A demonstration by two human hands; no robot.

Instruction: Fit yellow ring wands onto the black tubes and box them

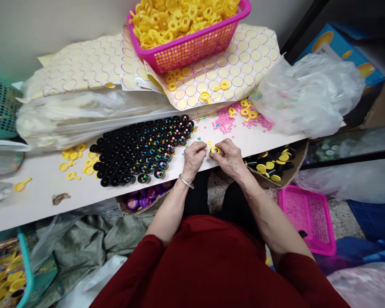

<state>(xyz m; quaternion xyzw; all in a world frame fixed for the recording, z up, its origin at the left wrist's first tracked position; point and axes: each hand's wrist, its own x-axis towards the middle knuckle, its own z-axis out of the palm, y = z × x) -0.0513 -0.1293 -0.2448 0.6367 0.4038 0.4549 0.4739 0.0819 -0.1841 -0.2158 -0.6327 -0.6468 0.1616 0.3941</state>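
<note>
Fingers: right hand [229,157] pinching yellow ring [215,150], face up, long axis slanting away-left; left hand [194,157] pressed together.

Small yellow ring-shaped piece [213,150], dark at centre, held in right hand [230,156].

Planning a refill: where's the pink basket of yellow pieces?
At the top centre of the head view, the pink basket sits on the circle-printed sheets, left of the crumpled plastic bag.
</note>
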